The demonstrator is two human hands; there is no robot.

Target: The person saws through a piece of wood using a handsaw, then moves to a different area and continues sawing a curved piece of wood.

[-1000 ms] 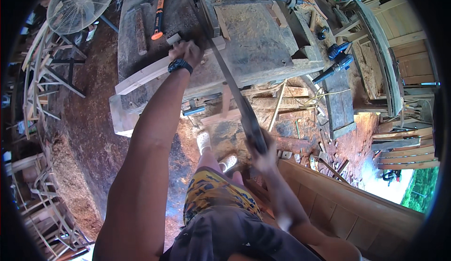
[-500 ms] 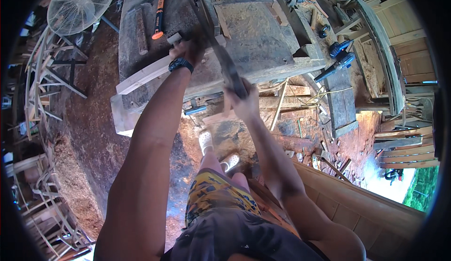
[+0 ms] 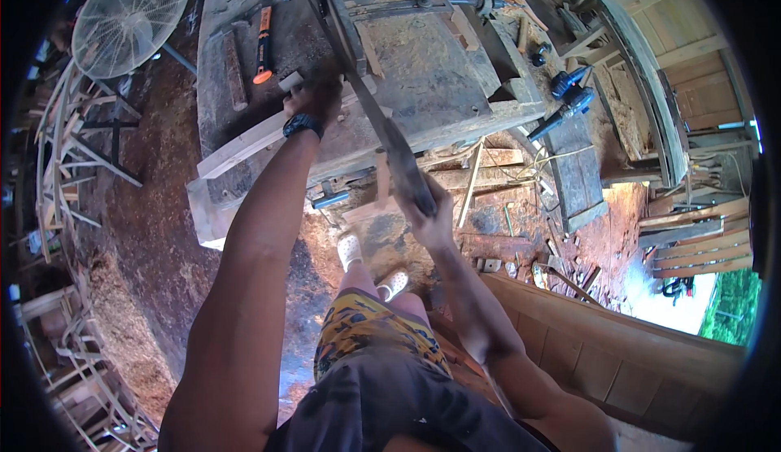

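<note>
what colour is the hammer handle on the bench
The hammer handle is orange and black, with an orange end; it shows in the head view.

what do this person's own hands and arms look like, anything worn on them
Both the left hand and the right hand are ungloved. A dark wristwatch with a bluish tint circles the left wrist; nothing shows on the right wrist. No sleeve covers either forearm.

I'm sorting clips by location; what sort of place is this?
Probably a woodworking shop: the right hand grips what looks like a saw, a hammer lies on a worn workbench, and sawdust seems to litter the floor.
</note>
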